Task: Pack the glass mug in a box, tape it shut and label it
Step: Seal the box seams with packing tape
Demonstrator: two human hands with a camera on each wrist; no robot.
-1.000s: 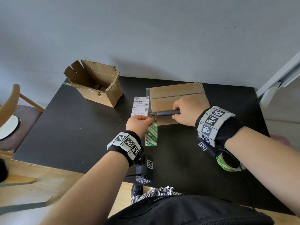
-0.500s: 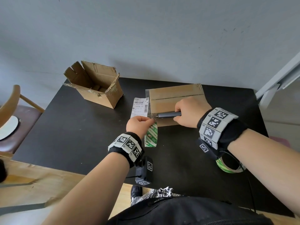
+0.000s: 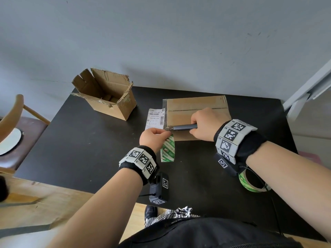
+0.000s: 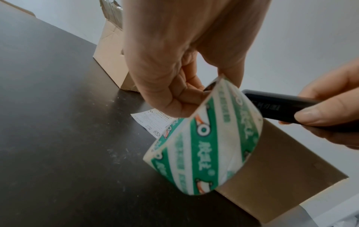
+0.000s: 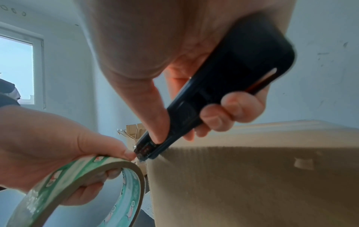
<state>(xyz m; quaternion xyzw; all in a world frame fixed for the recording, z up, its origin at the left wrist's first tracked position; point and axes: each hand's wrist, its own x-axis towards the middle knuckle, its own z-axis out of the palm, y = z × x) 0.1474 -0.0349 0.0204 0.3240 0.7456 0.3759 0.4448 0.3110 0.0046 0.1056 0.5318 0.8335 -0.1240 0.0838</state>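
Head view, left hand [image 3: 153, 139] fingers pinching tape roll [image 3: 167, 149], right hand [image 3: 205, 126] gripping box cutter [image 3: 184, 127] at closed box [image 3: 197, 106] edge.

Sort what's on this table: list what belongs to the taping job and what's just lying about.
In use:
- closed box, being taped
- tape roll, held by the left hand
- utility knife, gripped by the right hand, tip at the tape
- shipping label, flat beside the box

Lying about:
- torn open box
- second tape roll
- chair

The label [image 3: 155, 119] shows a barcode; its print is unreadable.
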